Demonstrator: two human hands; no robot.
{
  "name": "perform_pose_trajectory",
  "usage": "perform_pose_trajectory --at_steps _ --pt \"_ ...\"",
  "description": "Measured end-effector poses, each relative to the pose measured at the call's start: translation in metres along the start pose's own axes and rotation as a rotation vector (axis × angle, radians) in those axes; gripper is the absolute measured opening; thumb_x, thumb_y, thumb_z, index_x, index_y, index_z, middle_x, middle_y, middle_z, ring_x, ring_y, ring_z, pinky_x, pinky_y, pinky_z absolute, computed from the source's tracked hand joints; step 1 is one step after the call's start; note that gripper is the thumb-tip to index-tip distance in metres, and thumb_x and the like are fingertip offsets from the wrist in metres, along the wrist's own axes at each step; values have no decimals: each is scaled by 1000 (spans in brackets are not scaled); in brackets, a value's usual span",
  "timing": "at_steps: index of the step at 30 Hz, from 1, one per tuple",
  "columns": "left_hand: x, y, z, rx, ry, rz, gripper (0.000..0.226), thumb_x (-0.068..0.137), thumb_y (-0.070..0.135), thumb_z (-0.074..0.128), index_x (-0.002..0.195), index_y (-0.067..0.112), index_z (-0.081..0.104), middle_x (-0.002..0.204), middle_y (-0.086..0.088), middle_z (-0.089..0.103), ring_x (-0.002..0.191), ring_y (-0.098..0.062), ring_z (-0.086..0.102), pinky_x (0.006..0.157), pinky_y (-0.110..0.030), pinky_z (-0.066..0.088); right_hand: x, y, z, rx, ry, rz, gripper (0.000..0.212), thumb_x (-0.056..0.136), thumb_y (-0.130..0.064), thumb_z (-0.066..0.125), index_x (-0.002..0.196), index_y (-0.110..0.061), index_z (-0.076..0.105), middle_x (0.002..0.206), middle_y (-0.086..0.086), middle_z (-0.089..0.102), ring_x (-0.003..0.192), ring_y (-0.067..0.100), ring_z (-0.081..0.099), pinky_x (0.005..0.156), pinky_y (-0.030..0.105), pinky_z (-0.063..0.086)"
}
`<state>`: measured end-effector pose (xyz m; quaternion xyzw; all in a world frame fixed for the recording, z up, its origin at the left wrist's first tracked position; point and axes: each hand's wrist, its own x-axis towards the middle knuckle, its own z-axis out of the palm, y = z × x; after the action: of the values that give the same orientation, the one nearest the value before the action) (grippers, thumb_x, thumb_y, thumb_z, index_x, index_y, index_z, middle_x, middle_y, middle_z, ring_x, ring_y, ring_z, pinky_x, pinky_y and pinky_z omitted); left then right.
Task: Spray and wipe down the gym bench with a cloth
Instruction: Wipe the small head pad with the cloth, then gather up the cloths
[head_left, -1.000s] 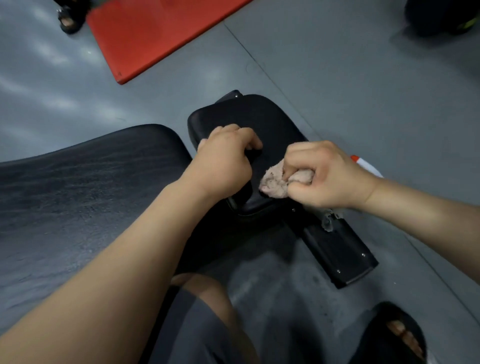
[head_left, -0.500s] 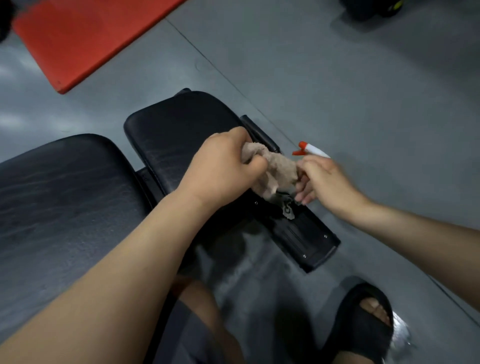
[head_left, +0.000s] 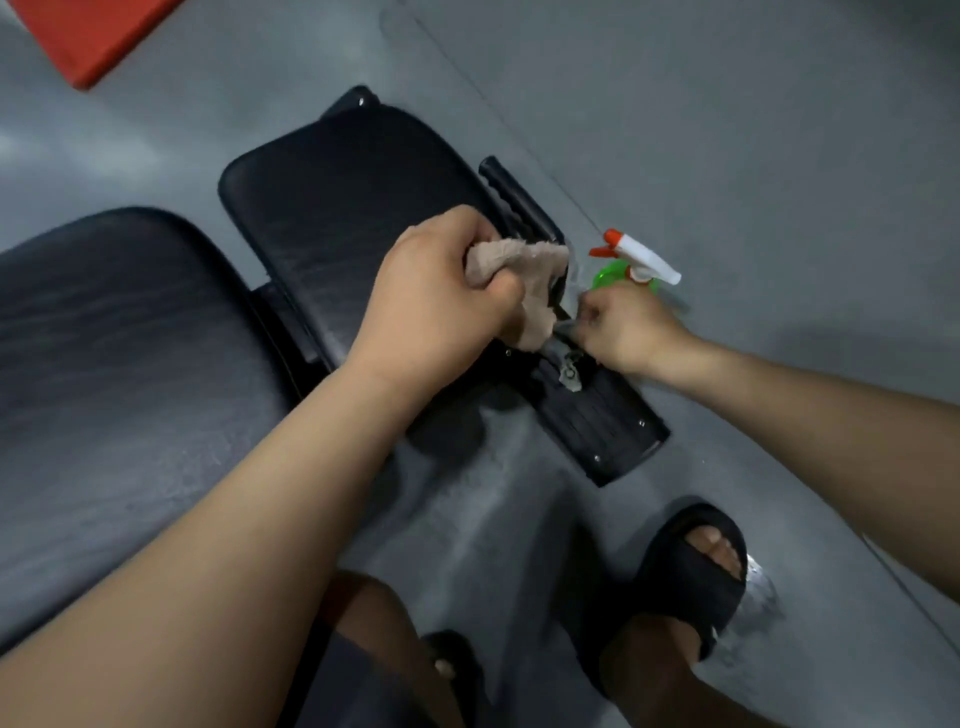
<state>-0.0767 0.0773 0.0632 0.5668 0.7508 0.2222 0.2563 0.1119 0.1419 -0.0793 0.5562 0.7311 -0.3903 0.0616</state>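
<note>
We look down on a black gym bench (head_left: 156, 374) standing on a smooth grey floor (head_left: 753, 130), which carries a thin seam line and soft reflections of light. The bench shows two padded surfaces with a fine grain: a larger pad at the left and a smaller pad (head_left: 337, 208) beyond it. At the right edge of the smaller pad, near its nearer right corner, the left hand (head_left: 441, 291) grips a bunched beige cloth (head_left: 530, 280), fingers curled round it, the loose end hanging over the pad's edge. Just beside it, the right hand (head_left: 628, 327) lies with curled fingers over the black ribbed frame foot (head_left: 608, 421); we cannot tell whether it holds anything. A green spray bottle (head_left: 621, 275) with a white and orange trigger head stands on the floor just beyond that hand. A red mat (head_left: 88, 31) occupies the far left corner of the floor. Black slide sandals (head_left: 691, 571) appear at the lower edge.
</note>
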Motion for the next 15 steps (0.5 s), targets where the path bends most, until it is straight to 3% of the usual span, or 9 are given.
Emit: perform_pose_trajectory --at_steps 2,4,6,8,10,12,15 --pt "-12 2 -6 -26 2 -22 10 79 16 64 89 16 63 87 6 63 87 -16 58 75 -30 47 -15 -8 -24 7 -43 -44 37 78 -56 59 64 -22 54 81 1 63 101 30 63 91 42 53" --pt "-25 10 -15 -21 -52 27 13 76 10 66 88 14 62 92 5 59 88 -12 54 75 -17 42 -33 -20 -50 5 -70 -17 36 76 -56 59 69 -21 55 92 4 68 106 29 62 93 40 52" --pt "-37 18 -21 -17 -124 33 15 75 6 68 87 15 62 94 6 56 86 -9 52 73 -6 35 -48 -27 -70 65 -58 31 19 83 -31 69 75 -21 56 88 3 67 85 24 61 74 27 50" --pt "-46 32 -30 -50 -156 -92 13 79 8 65 86 18 60 91 7 56 80 -7 51 70 -4 35 -64 -35 -89 143 -45 50 15 85 -17 71 79 -20 58 72 -4 58 64 14 52 57 18 41" --pt "-58 45 -48 -85 -176 -229 13 86 11 61 87 23 57 90 9 56 79 -3 52 67 -6 36 -85 -48 -109 222 -34 78 19 88 -17 71 77 -22 57 64 -10 52 50 2 46 51 14 34" --pt "-74 58 -71 -122 -193 -283 12 91 12 59 90 23 55 89 10 56 75 -3 53 67 -14 39 -108 -68 -131 308 -16 111 22 90 -19 71 76 -23 55 60 -9 50 43 0 43 49 14 32" --pt "-99 80 -119 -187 -192 -386 5 96 19 59 94 20 55 83 11 61 73 -11 62 65 -31 50 -151 -111 -163 402 -64 124 13 91 -18 72 87 -20 61 66 -9 51 45 -3 44 51 12 33"
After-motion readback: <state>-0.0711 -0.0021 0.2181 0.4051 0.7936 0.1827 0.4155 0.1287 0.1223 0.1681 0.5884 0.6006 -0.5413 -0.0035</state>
